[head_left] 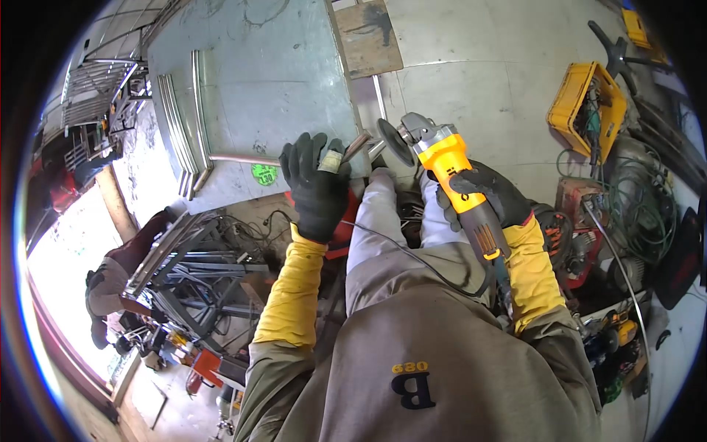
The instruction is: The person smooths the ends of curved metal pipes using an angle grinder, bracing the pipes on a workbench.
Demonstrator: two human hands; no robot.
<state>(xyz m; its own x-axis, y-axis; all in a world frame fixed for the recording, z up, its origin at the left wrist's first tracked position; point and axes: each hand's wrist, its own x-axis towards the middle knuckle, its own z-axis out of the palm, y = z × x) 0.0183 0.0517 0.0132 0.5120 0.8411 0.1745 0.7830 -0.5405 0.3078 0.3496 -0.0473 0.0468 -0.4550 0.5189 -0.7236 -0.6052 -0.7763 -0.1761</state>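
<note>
My left hand (317,184), in a black glove with a worn pale patch on one finger, is closed around a metal tube (247,158). The tube lies across the edge of the grey worktable (272,81), and its end sticks out past my fingers. My right hand (490,195), also gloved, grips a yellow and grey angle grinder (448,160) by its body. The grinder's dark disc (396,142) faces the tube end, close beside it. From the grinder's side a black cord (401,253) loops across my lap.
Several bent metal tubes (175,125) lie on the table's left side. A yellow crate (571,99) stands at the right, near coiled green hoses (648,214). Metal frames (199,276) crowd the lower left, where another person (110,283) bends over. A brown board (368,40) lies ahead.
</note>
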